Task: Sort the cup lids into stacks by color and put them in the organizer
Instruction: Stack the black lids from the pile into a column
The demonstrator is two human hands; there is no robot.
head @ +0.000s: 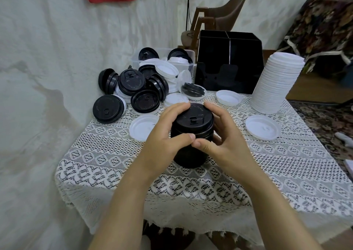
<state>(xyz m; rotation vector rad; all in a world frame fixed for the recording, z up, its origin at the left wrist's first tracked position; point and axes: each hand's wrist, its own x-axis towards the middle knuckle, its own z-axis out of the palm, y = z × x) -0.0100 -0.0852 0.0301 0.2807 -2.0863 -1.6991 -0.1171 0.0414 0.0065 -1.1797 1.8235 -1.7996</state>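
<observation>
The left hand (168,135) and right hand (223,141) are gripping the black lid stack (192,125) toward the front edge of the table (114,163), hiding its sides. By the back edge, the organizer (229,66) is looking unreadably dark inside; the clear tub (136,59) is holding mixed lids (177,59).

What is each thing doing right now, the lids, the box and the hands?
Black stack: upright on the table, held by both hands.
White stack: standing, tall, untouched.
Loose lids: black and white mixed in a heap.
Organizer: upright, no lids visible inside.
Tub: holds mixed lids.
Left hand: grips the black stack.
Right hand: grips the black stack.
</observation>
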